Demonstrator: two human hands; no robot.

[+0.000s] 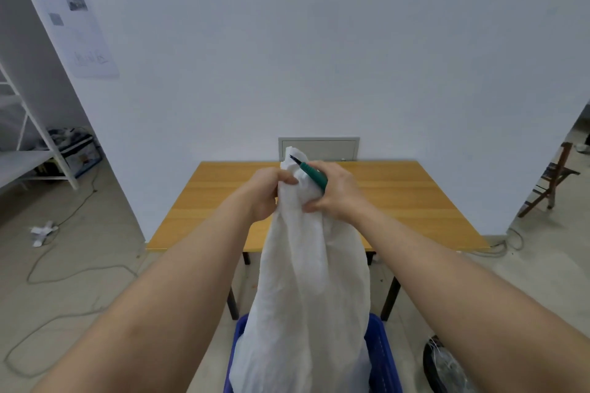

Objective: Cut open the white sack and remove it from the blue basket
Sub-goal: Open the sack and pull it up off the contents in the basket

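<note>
White sack (306, 281) standing tall in the blue basket (384, 357) on the floor, neck gathered and lifted high in front of the bench (399, 198). Left hand (266, 191) gripping the bunched neck, fingers (289, 180) curled tight around the cloth. Right hand (338, 193) wrapped around a green-handled cutter (314, 176), thumb also pressing the sack below; dark blade tip buried among the folds at the very top.

Likely risks from here: blade tip sitting very near the left thumb and knuckles, so a slip or sudden give in the fabric could nick skin. Loose, bunched cloth prone to snagging rather than parting cleanly, tempting a harder push. Too deep a stab could reach whatever fills the sack; contents not visible. Basket apparently light and unsecured, so a hard upward pull might tip or drag it. Cable (64, 277) looping on the floor to the left, well apart.
</note>
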